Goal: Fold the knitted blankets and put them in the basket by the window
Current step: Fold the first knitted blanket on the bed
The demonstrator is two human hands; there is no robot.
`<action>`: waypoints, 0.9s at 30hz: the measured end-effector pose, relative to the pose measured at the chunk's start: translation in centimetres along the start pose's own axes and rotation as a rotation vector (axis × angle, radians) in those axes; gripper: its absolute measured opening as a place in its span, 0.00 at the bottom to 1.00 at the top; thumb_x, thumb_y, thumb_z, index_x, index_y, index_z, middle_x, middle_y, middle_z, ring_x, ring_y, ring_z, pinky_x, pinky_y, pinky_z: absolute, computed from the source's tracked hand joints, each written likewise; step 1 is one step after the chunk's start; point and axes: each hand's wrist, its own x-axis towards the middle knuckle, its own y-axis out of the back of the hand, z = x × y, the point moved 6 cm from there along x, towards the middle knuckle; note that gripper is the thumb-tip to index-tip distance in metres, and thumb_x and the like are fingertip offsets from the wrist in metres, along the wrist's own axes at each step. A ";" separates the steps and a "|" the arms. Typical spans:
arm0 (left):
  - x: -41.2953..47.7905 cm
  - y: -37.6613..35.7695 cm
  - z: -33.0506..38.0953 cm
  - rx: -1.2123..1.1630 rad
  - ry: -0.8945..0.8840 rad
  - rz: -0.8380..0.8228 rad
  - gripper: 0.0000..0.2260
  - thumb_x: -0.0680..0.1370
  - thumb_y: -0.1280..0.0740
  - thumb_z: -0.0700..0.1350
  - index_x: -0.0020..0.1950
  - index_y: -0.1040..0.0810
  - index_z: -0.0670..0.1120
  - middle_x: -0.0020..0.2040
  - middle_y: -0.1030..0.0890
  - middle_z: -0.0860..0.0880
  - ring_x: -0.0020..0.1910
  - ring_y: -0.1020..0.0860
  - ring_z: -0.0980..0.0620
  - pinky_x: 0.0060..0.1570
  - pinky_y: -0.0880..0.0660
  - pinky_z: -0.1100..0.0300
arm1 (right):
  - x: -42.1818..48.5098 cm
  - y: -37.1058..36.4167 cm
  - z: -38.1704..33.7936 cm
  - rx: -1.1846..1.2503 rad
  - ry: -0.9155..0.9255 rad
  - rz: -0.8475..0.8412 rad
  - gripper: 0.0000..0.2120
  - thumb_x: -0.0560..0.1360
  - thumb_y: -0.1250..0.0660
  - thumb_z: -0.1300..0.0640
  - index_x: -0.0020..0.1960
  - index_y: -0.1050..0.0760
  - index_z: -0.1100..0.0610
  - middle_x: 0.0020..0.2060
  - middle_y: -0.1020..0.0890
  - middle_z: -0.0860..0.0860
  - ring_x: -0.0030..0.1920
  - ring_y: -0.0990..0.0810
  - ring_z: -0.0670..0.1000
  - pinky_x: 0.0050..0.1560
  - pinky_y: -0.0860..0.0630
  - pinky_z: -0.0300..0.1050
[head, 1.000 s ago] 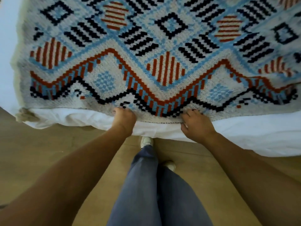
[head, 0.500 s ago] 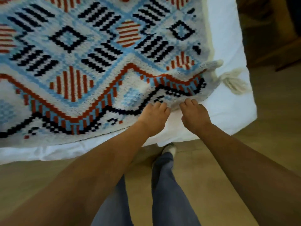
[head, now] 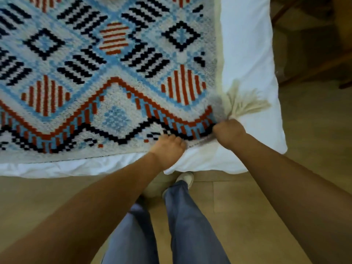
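A knitted blanket [head: 114, 77] with cream ground and blue, black and rust-red diamond and zigzag patterns lies spread flat over a white bed [head: 245, 54]. A cream tassel [head: 245, 103] hangs off its near right corner. My right hand [head: 228, 131] grips that corner in a fist, just below the tassel. My left hand [head: 168, 149] rests on the blanket's near edge a short way to the left, fingers curled onto the knit. No basket is in view.
The white bedding [head: 76, 166] sticks out past the blanket at the near edge and right side. A wooden floor [head: 238, 197] lies below, with my legs in blue trousers [head: 182, 225] close to the bed. Dark wooden furniture [head: 314, 60] stands at the upper right.
Both hands have slid right along the blanket's near edge to its right corner. My right hand has closed round the corner by the tassel, and the edge there has flattened.
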 end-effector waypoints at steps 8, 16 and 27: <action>0.3 1.5 1.1 -0.146 0.025 0.082 0.19 0.81 0.46 0.53 0.67 0.33 0.44 0.63 0.27 0.44 0.61 0.29 0.44 0.55 0.31 0.53 | -2.0 -2.4 -0.5 0.091 0.063 -0.075 0.15 0.77 0.39 0.47 0.54 0.23 0.56 0.53 0.19 0.54 0.54 0.21 0.56 0.50 0.27 0.45; 3.4 4.3 1.2 -0.134 0.079 0.121 0.21 0.80 0.43 0.48 0.72 0.38 0.44 0.68 0.36 0.42 0.66 0.36 0.42 0.63 0.35 0.50 | -2.1 -3.9 1.7 0.236 -0.104 0.057 0.12 0.76 0.42 0.52 0.53 0.23 0.55 0.51 0.18 0.52 0.52 0.20 0.55 0.45 0.30 0.43; 6.6 8.1 -2.2 -0.164 0.076 0.156 0.21 0.79 0.42 0.48 0.71 0.38 0.44 0.67 0.34 0.43 0.65 0.34 0.44 0.63 0.34 0.50 | 0.3 2.2 3.5 0.299 -0.137 0.212 0.12 0.78 0.43 0.54 0.54 0.25 0.60 0.50 0.21 0.57 0.51 0.22 0.60 0.39 0.35 0.45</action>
